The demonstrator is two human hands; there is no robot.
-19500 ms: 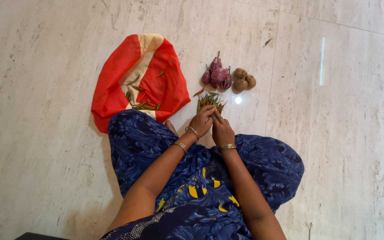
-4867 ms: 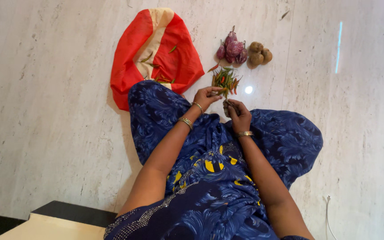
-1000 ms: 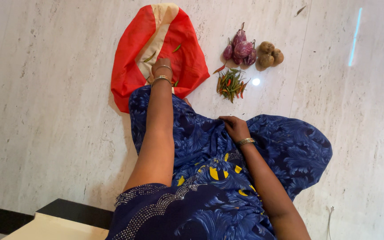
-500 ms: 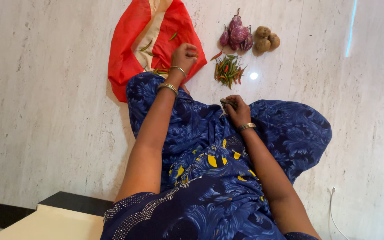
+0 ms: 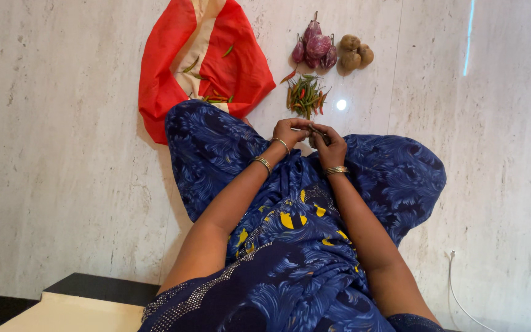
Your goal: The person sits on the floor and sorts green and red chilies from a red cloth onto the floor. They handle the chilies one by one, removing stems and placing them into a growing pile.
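I sit on the floor with my knees spread under a blue patterned garment. My left hand and my right hand meet just above my lap, and their fingertips pinch a thin green chilli between them. Both wrists wear gold bangles. A small heap of green and red chillies lies on the floor just beyond my hands. To the left, a red and cream cloth bag lies flat with several green chillies on it.
Small purple brinjals and a few brown potatoes lie beyond the chilli heap. The floor is pale marble tile. A white cable runs at the lower right. A dark and cream ledge shows at the lower left.
My left hand came back from the red cloth bag to my lap and met the right hand, which rose slightly. The camera view shifted a little.
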